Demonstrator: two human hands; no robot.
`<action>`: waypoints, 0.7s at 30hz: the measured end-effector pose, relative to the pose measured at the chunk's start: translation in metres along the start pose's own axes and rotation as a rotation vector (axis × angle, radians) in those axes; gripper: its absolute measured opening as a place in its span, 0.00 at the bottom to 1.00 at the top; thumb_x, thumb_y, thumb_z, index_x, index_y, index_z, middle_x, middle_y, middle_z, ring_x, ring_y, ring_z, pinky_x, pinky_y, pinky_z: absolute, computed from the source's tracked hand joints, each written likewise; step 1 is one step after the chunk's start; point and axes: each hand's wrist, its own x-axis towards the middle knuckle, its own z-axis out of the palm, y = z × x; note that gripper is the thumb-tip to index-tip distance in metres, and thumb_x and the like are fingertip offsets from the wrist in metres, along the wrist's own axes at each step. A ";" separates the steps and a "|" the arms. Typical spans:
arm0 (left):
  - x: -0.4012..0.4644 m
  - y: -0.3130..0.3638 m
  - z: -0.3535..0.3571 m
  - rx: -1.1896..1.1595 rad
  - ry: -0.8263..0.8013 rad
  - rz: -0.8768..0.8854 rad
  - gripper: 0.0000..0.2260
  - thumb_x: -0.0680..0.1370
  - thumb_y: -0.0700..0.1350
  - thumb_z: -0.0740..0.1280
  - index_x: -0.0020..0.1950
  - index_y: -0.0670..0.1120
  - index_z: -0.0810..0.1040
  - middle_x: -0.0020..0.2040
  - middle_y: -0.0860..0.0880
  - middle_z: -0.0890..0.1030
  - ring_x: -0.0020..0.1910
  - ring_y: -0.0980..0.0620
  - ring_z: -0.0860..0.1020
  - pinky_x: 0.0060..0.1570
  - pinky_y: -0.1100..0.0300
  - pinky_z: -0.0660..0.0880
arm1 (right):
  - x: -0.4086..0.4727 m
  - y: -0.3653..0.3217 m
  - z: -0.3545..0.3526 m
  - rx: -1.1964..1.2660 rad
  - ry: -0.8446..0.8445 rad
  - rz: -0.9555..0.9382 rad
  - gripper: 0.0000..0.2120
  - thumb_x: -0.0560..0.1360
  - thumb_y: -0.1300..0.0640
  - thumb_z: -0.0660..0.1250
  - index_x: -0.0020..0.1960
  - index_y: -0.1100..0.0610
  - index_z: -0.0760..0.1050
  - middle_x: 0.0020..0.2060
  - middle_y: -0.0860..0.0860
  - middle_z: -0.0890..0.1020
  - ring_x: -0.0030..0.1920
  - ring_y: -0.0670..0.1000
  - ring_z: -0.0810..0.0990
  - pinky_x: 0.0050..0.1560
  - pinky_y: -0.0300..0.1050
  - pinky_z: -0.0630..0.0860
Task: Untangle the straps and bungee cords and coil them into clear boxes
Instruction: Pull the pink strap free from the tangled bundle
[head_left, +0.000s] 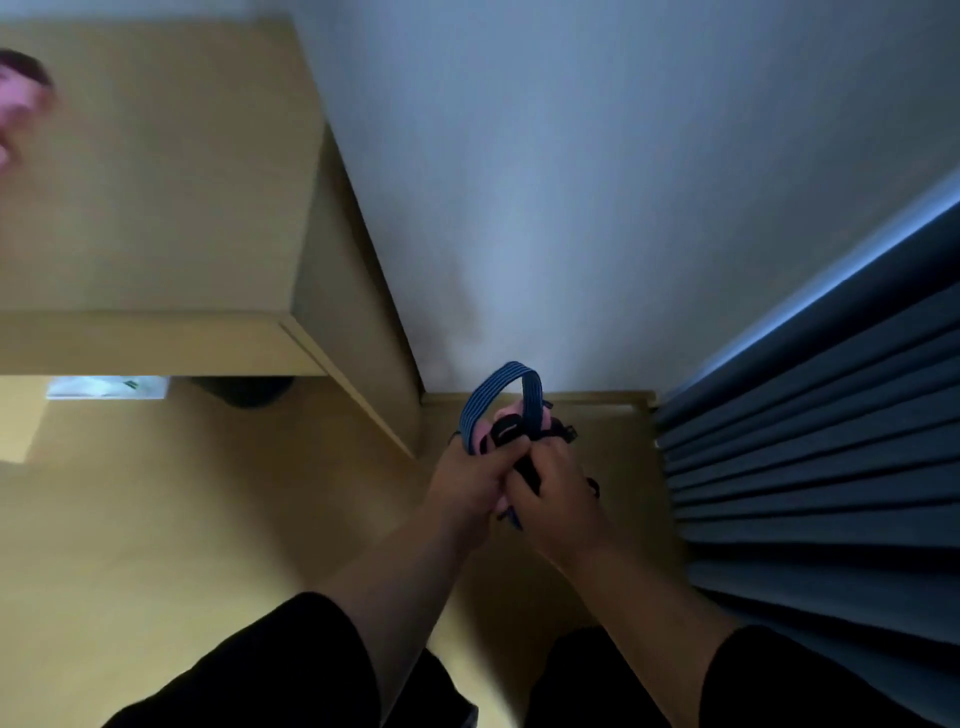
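**Both hands bunched around a knot of straps**

The left hand (470, 480) and the right hand (553, 491) are pressed together in front of the person, fingers of each curled tight round the same small bundle. Out of the top of that double grip rises a loop of blue striped bungee cord (506, 397), arching up and over from the left fist to the right. Between the knuckles a black strap (511, 441) is wound in, and something pink shows under it, too bunched to make out. A black hook end (566, 432) pokes out just past the right hand's fingers. A short blue tail hangs below, between the wrists.

Black sleeves (291, 670) cover both upper arms. Beyond the hands stands a pale wall (571, 208). Off to the left hand's side is a light wooden cabinet (156, 208); close by the right hand hangs a dark blue pleated curtain (810, 441). Underneath lies a yellowish wooden floor (182, 519).
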 end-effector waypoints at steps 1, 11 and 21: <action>-0.021 0.029 0.007 0.013 -0.004 0.029 0.14 0.78 0.39 0.71 0.64 0.45 0.82 0.49 0.41 0.85 0.42 0.47 0.84 0.39 0.54 0.80 | -0.005 -0.031 -0.012 -0.003 0.025 -0.016 0.03 0.79 0.56 0.66 0.46 0.51 0.75 0.44 0.44 0.73 0.45 0.41 0.75 0.43 0.30 0.70; -0.206 0.254 0.032 0.035 0.056 0.240 0.12 0.77 0.40 0.72 0.56 0.53 0.86 0.44 0.46 0.86 0.37 0.49 0.84 0.32 0.55 0.80 | -0.045 -0.290 -0.071 -0.038 0.098 -0.349 0.04 0.73 0.47 0.65 0.43 0.42 0.70 0.45 0.37 0.71 0.44 0.44 0.77 0.41 0.36 0.75; -0.300 0.406 -0.044 0.168 0.175 0.550 0.06 0.72 0.42 0.76 0.48 0.47 0.85 0.43 0.44 0.86 0.44 0.46 0.86 0.40 0.52 0.81 | -0.033 -0.471 -0.024 -0.059 0.131 -0.708 0.04 0.76 0.55 0.70 0.47 0.49 0.75 0.44 0.47 0.75 0.51 0.41 0.73 0.48 0.28 0.68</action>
